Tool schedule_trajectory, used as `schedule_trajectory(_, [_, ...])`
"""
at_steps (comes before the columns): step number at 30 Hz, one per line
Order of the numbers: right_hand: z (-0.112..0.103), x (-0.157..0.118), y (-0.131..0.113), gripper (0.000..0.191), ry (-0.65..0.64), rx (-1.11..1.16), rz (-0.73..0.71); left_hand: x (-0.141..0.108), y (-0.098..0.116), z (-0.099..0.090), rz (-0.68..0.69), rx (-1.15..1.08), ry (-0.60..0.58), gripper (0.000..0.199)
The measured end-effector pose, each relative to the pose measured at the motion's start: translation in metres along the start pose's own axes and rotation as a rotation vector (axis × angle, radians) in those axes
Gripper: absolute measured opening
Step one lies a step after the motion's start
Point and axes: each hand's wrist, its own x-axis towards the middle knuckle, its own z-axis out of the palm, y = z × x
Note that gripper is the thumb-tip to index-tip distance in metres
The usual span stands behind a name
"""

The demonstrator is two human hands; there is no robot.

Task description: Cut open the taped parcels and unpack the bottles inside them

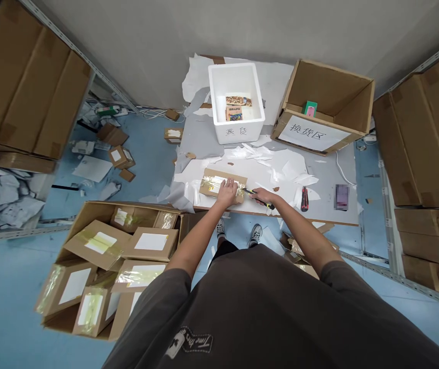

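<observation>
A small taped cardboard box (211, 180) with a white label lies near the front edge of the table. My left hand (227, 191) rests on top of it, fingers stretched out over the label and tape. In my right hand (262, 196) is a black and yellow utility knife (268, 205), its front end pointing left at the taped right end of the box. The blade is too small to make out. To the right, a red and black utility knife (304, 199) lies on the table.
Behind stand a white foam box (238, 132) holding small packages and an open carton (319, 134) with a green box. Torn paper (248, 152) litters the table (327, 179). A large carton of parcels (56, 324) is at lower left. Shelves flank both sides.
</observation>
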Motion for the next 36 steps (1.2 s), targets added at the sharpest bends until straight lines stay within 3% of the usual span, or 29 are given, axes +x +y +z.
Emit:
schedule_trajectory(13, [0.019, -0.009, 0.01, 0.051, 0.013, 0.143, -0.024, -0.004, -0.001, 0.002, 0.018, 0.01, -0.001, 0.098])
schedule_trajectory(23, [0.061, -0.005, 0.035, 0.045, -0.024, 0.111, -0.07, -0.007, -0.001, -0.002, 0.009, -0.007, -0.016, 0.093])
schedule_trajectory(27, [0.049, -0.02, 0.043, 0.039, 0.06, -0.027, -0.072, -0.009, -0.013, -0.012, 0.021, -0.141, 0.03, 0.097])
schedule_trajectory(31, [0.028, -0.036, 0.041, 0.04, 0.218, -0.124, -0.034, 0.006, -0.03, -0.024, 0.019, -0.112, 0.054, 0.075])
schedule_trajectory(36, [0.02, -0.035, 0.026, 0.044, 0.38, -0.386, -0.037, 0.031, -0.046, -0.026, -0.006, -0.041, -0.038, 0.096])
